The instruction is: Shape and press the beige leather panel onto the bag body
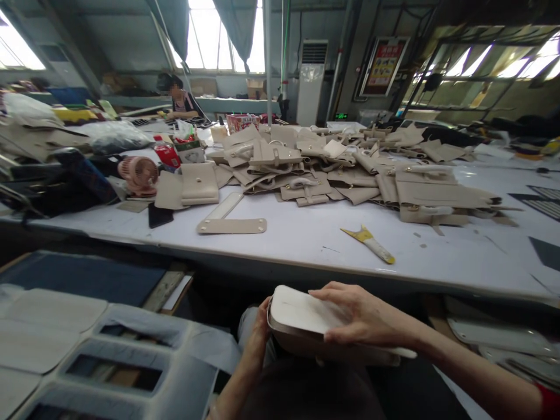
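Beige bag piece [300, 340] held over the lap [315, 392], underside hidden: left hand [259, 335] wraps one end, fingertips hard to make out; right hand [356, 315] grips its white top panel [300, 309]. Beyond, a yellow-tipped tool [371, 245] and heaped bag parts [301, 166] crowd the counter [301, 245].

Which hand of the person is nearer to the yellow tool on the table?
Right. The yellow tool lies on the table, ahead of the right hand; the left hand is farther away, back and to the tool's left.
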`<state>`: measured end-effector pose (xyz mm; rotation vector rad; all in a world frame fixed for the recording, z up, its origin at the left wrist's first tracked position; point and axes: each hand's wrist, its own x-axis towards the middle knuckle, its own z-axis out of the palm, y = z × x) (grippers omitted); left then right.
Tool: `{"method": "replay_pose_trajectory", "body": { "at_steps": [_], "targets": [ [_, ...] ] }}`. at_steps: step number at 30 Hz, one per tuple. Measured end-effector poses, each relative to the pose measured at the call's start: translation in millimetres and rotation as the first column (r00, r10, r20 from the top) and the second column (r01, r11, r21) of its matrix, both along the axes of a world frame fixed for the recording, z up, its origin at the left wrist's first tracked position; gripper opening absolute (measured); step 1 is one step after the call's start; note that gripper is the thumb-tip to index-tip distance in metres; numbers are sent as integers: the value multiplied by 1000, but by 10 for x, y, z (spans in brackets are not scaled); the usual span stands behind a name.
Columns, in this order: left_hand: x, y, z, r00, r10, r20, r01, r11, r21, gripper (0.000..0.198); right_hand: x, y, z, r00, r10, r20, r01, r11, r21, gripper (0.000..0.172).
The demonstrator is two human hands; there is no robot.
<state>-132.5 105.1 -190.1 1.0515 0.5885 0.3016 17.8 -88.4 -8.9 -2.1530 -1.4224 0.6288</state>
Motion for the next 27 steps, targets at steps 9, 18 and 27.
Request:
{"method": "replay_pose_trajectory", "body": {
  "at_steps": [9,18,27],
  "targets": [
    [26,-136,-20,989,21,148,-1,991,-131,62,-112,-42,-310,922,51,385,-29,998,-62,51],
    [65,-202,103,994,20,110,-7,993,-122,65,-194,17,-463,906,-5,422,31,998,-56,28],
    [86,-183,-30,990,101,99,-89,989,-119,68,-309,292,-704,964,-138,227,59,944,324,9]
  ]
}}
